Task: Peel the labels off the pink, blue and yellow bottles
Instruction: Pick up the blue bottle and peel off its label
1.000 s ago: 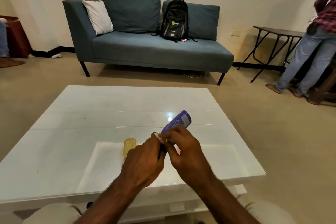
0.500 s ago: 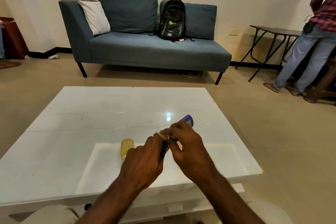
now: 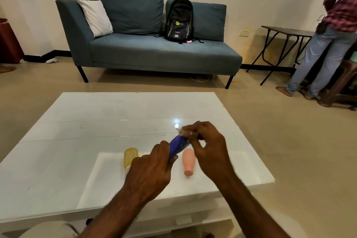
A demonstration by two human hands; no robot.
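Observation:
My left hand [image 3: 149, 173] grips the lower end of the blue bottle [image 3: 178, 144], which is held tilted above the white table [image 3: 77, 141]. My right hand [image 3: 207, 146] is at the bottle's upper end, its thumb and fingers pinching a pale strip of label [image 3: 182, 131] that lifts off the bottle. The yellow bottle [image 3: 129, 157] lies on the table just left of my left hand, partly hidden by it. The pink bottle [image 3: 189, 161] lies on the table between my hands, cap towards me.
A blue sofa [image 3: 154, 52] with a white cushion and a black backpack [image 3: 178, 20] stands beyond the table. A person [image 3: 328, 35] stands at the far right beside a folding table [image 3: 286, 44]. Beige floor surrounds the white table.
My right hand has slid up the blue bottle with the label strip pinched in it, away from my left hand. The pink bottle, hidden before, now shows between the hands.

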